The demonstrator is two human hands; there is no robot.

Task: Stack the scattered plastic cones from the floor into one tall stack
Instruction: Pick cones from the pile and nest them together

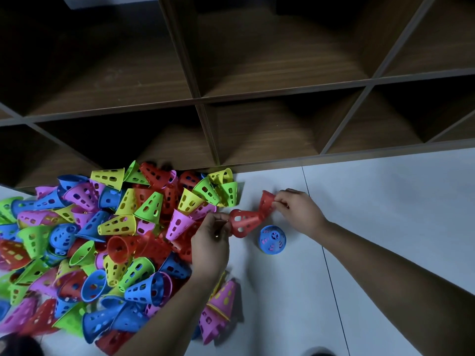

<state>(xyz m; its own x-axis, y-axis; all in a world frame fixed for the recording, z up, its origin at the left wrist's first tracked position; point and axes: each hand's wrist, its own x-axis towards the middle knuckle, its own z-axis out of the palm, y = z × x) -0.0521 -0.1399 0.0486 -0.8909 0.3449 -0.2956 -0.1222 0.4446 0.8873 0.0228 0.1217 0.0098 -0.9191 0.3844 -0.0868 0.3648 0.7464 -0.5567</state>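
A big heap of perforated plastic cones point(102, 240) in red, blue, green, yellow and pink covers the floor at the left. My left hand point(210, 240) pinches the narrow tip of a red cone point(244, 223) lying on its side just right of the heap. My right hand point(295, 209) pinches the rim of a second red cone point(267, 202), whose lower edge meets the wide end of the first. A blue cone point(272, 238) stands alone on the floor below the two red ones, seen from above.
A dark wooden shelf unit point(257, 98) with open cubbies runs along the back, its base against the heap. Pale floor tiles point(385, 201) stretch to the right. A short pink and yellow stack point(221, 309) lies under my left forearm.
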